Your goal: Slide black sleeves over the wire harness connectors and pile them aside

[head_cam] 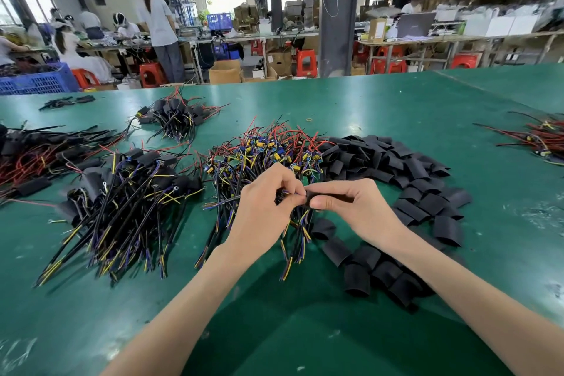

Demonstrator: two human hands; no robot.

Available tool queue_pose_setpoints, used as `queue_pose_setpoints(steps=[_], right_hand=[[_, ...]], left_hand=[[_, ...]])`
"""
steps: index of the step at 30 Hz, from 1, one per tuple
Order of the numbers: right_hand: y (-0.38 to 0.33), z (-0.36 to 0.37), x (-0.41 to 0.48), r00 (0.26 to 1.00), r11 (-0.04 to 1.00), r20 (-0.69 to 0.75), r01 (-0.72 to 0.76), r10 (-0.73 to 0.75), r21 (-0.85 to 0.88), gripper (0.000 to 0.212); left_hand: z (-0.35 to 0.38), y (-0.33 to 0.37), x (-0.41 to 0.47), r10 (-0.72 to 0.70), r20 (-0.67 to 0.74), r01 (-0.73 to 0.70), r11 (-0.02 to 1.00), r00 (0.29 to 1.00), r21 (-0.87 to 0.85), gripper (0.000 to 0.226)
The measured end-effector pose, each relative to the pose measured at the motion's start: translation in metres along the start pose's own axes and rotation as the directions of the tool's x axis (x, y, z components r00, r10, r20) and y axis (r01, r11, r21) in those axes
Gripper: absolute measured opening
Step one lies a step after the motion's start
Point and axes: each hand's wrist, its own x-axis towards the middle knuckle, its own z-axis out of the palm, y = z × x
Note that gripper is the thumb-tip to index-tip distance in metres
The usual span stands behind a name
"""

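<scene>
Both hands meet above the green tabletop [396, 101], near its centre.

Left hand [262, 207]: fingers [288, 178] curled, thumb and fingertips pinching one wire harness [224, 201] at its end. Its black, yellow and purple wires trail out to the left.

Right hand [357, 207]: fingers curled, thumb underneath, holding a black sleeve [334, 196]. The sleeve's near end touches the left fingertips. Whether the connector is inside the sleeve: cannot tell, the fingers cover the joint.

Directly behind the hands is a pile of bare harnesses [268, 149] with red wires and blue-yellow parts. To its right, curving toward the viewer, is a heap of loose sleeves [396, 168]. On the left is a pile of sleeved harnesses [128, 192], with a second sleeved pile [174, 116] farther back.
</scene>
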Motion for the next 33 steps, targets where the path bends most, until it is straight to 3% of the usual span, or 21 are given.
queue_pose_setpoints(steps=[11,15,21,25,29,31,33], right_hand=[[0.005,-0.001,0.001,0.997,0.98,-0.004,0.081,-0.083,-0.179,0.027],[0.009,-0.001,0.001,0.994,0.976,0.003,0.111,-0.112,-0.188,0.032],[0.02,-0.011,0.008,0.975,0.91,-0.159,0.078,-0.154,-0.408,0.021],[0.022,-0.016,0.007,0.988,0.863,0.105,0.147,-0.109,-0.484,0.025],[0.028,-0.012,0.003,0.91,0.82,0.412,0.208,0.038,-0.534,0.039],[0.031,-0.012,0.003,0.89,0.821,0.45,0.199,0.078,-0.536,0.041],[0.033,-0.014,0.004,0.885,0.829,0.458,0.19,0.087,-0.526,0.038]], left_hand=[[-0.003,-0.007,0.002,-0.006,0.033,0.003,0.998,0.999,0.066,0.026],[-0.001,-0.007,0.003,0.055,0.017,-0.057,0.993,0.998,0.102,0.022],[-0.02,-0.01,0.016,0.034,-0.18,-0.003,0.986,0.983,0.169,0.018],[-0.049,-0.023,0.031,0.041,-0.387,0.071,0.96,0.921,0.27,0.016],[-0.088,-0.05,0.041,0.1,-0.572,0.118,0.936,0.814,0.332,0.018],[-0.104,-0.066,0.042,0.095,-0.622,0.159,0.927,0.777,0.341,0.017],[-0.112,-0.081,0.04,0.087,-0.616,0.207,0.897,0.783,0.39,0.019]])
